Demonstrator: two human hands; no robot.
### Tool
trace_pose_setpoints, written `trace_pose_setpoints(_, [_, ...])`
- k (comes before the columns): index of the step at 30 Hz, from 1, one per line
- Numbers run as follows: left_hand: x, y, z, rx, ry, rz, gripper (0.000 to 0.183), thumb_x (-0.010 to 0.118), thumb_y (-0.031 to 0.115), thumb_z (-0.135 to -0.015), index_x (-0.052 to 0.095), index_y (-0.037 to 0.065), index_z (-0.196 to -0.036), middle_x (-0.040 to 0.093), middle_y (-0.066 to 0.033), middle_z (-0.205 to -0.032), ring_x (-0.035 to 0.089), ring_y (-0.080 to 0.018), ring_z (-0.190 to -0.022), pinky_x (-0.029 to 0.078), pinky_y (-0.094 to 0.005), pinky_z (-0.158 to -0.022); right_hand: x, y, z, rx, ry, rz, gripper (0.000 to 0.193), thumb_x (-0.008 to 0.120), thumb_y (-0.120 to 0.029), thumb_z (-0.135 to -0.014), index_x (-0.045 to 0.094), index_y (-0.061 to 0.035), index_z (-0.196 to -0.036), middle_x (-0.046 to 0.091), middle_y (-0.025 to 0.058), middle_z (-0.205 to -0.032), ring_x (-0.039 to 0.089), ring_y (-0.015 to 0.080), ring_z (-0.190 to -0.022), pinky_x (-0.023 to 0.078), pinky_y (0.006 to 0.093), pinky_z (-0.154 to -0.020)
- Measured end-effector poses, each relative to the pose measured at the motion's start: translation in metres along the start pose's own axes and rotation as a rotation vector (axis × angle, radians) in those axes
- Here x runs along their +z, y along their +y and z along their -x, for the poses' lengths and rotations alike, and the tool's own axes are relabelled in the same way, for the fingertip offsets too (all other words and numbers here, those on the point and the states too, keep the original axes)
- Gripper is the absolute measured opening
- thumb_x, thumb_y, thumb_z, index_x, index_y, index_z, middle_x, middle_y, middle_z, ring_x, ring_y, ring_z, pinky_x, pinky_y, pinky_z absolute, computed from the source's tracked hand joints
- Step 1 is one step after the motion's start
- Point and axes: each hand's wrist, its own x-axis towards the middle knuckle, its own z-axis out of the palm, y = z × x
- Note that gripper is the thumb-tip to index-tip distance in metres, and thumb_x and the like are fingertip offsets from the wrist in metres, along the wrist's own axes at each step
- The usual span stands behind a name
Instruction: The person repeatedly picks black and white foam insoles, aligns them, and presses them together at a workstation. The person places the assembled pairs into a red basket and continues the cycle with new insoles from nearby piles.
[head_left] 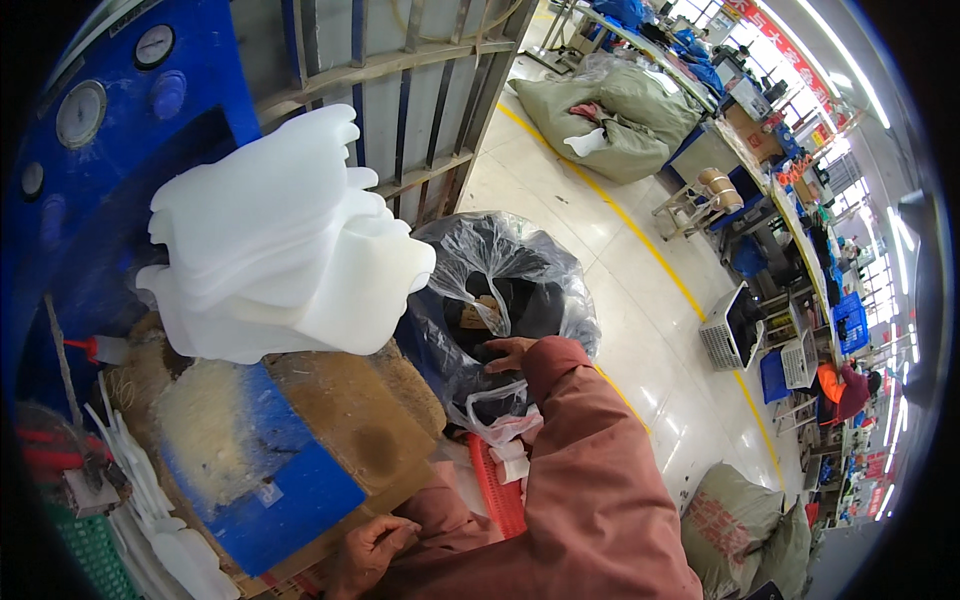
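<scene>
My right hand point(509, 355) reaches into a bin lined with a clear plastic bag point(572, 285). Its fingers are apart and rest at some dark pieces point(540, 310) inside; whether they touch them firmly I cannot tell. My left hand point(368, 552) hangs low, fingers curled in, with nothing visible in it, beside the front edge of a cardboard-covered bench. On that bench lies a blue sheet point(315, 490) dusted with pale powder. A stack of white, wavy-edged foam-like pieces point(270, 240) stands behind it.
A blue machine with gauges point(82, 114) stands at the left, a metal frame point(400, 75) behind the bin. A red basket point(492, 485) sits below my right arm. Further right are green sacks point(625, 125), a stool point(700, 195), a light crate point(728, 335) and long worktables.
</scene>
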Motion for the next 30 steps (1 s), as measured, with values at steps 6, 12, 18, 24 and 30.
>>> trace_pose_setpoints(6, [0.001,0.004,-0.003,-0.041,-0.021,-0.062,0.021,0.068,0.019,-0.104,0.077,0.000,-0.105,0.078,-0.0082,-0.102,0.071,-0.0141,-0.094,0.056,-0.0288,-0.083,0.035,0.030,0.005,-0.003,0.197,-0.022,0.101,0.084,-0.051,-0.079,0.038,-0.0155,-0.161,0.048,0.0196,-0.157,0.048,0.0379,-0.144,0.041,0.0437,-0.117])
trace_pose_setpoints(12, [0.009,0.004,-0.005,-0.005,-0.013,-0.038,0.021,0.068,0.020,-0.104,0.077,0.001,-0.107,0.078,-0.0076,-0.102,0.070,-0.0124,-0.094,0.055,-0.0266,-0.081,0.068,0.011,0.019,-0.115,0.102,0.393,0.126,0.094,-0.039,-0.065,0.021,-0.0207,-0.167,0.046,0.0176,-0.154,0.048,0.0399,-0.142,0.044,0.0496,-0.113])
trace_pose_setpoints(18, [0.011,0.001,0.000,-0.020,-0.022,-0.035,0.020,0.069,0.019,-0.104,0.077,0.001,-0.107,0.076,-0.0047,-0.098,0.066,-0.0094,-0.087,0.052,-0.0251,-0.075,0.083,-0.011,0.025,0.003,0.168,0.484,0.125,0.094,-0.031,-0.063,0.024,-0.0236,-0.165,0.046,0.0138,-0.155,0.049,0.0383,-0.142,0.046,0.0517,-0.109])
trace_pose_setpoints(24, [0.011,-0.008,0.008,-0.021,-0.015,-0.013,0.021,0.068,0.019,-0.104,0.077,0.001,-0.106,0.074,-0.0018,-0.093,0.061,-0.0070,-0.080,0.049,-0.0237,-0.070,0.104,-0.011,0.018,0.019,0.185,0.500,0.065,0.064,-0.019,-0.092,0.044,-0.0266,-0.153,0.058,0.0169,-0.141,0.066,0.0381,-0.121,0.057,0.0463,-0.096])
trace_pose_setpoints(30, [0.004,-0.024,0.021,0.072,0.007,-0.063,0.020,0.068,0.017,-0.102,0.075,-0.001,-0.107,0.076,-0.0073,-0.098,0.070,-0.0125,-0.091,0.055,-0.0281,-0.081,0.109,-0.014,0.020,0.168,0.434,0.346,0.031,0.056,-0.023,-0.097,0.073,-0.0255,-0.122,0.075,0.0146,-0.117,0.071,0.0365,-0.111,0.058,0.0483,-0.091])
